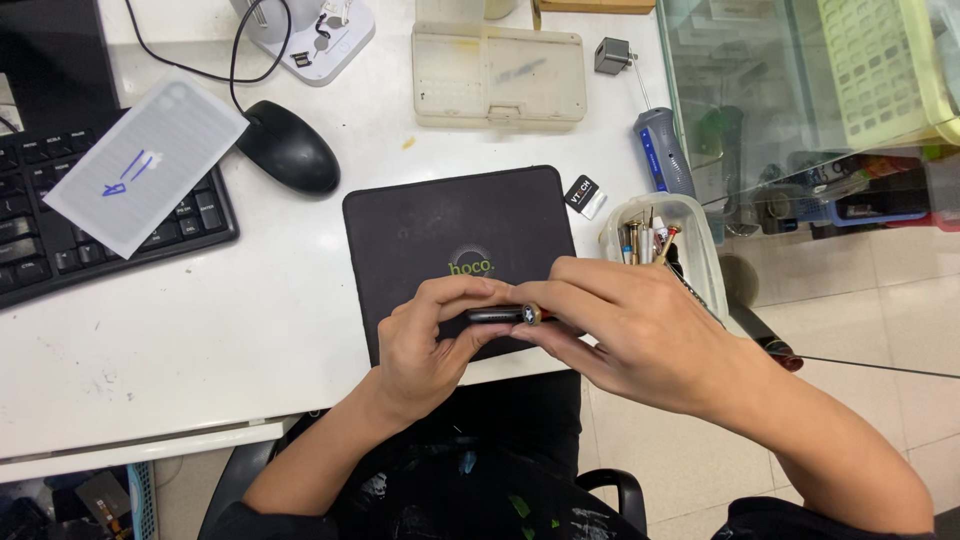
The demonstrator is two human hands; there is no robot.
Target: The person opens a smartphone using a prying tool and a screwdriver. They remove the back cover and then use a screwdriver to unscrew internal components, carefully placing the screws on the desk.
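Seen from above, over the near edge of a black work mat (440, 215) on a white table (200, 330). Held edge-on between both hands, a slim dark phone (492, 315), horizontal, hovering just above the mat's front edge. Left hand (425, 335) curled around the phone's left end, fingers bent over the top edge, thumb tucked under from below, so pinching it top and bottom. Right hand (625, 320) coming in from the right, fingers pressed together and closed on a small screwdriver (532, 314), its brass-coloured collar showing just beside the phone's right end, seemingly touching it; shaft and handle mostly hidden inside the grip. Only a short stretch of the phone visible between the two sets of fingertips, everything else covered. Just right of the right hand, a clear plastic tub (700, 215) with upright tools, standing at the table's corner. Beyond it, a grey-and-blue screwdriver (663, 150) lying on the table. Farther back, a beige plastic case (500, 75) lying flat. To the left, a black mouse (288, 147), a black keyboard (30, 240) and a white ribbed sheet (145, 165) lying partly across the keys. Below the table edge, dark clothing and a chair armrest.
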